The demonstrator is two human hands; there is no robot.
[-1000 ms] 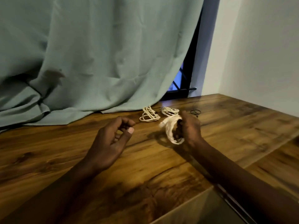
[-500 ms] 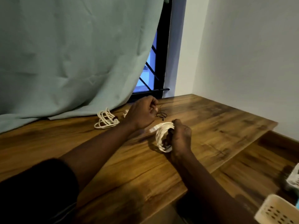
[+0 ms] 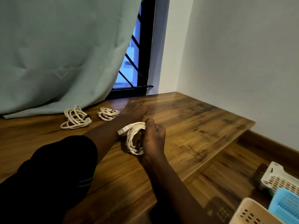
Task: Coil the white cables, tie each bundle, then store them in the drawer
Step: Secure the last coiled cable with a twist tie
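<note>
Above the grained wooden desk (image 3: 186, 126), right hand (image 3: 153, 139) fingers wrapped round looped white cable (image 3: 134, 139); left hand (image 3: 135, 109) fingers blurred, unreadable.

coiled cable (image 3: 135, 139) upright, untied | 2 tied bundles (image 3: 75, 118) on desk

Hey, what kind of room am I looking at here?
Probably a room in a home: a wooden desk set in a corner by a curtained, barred window, with plastic storage baskets on the floor.
</note>
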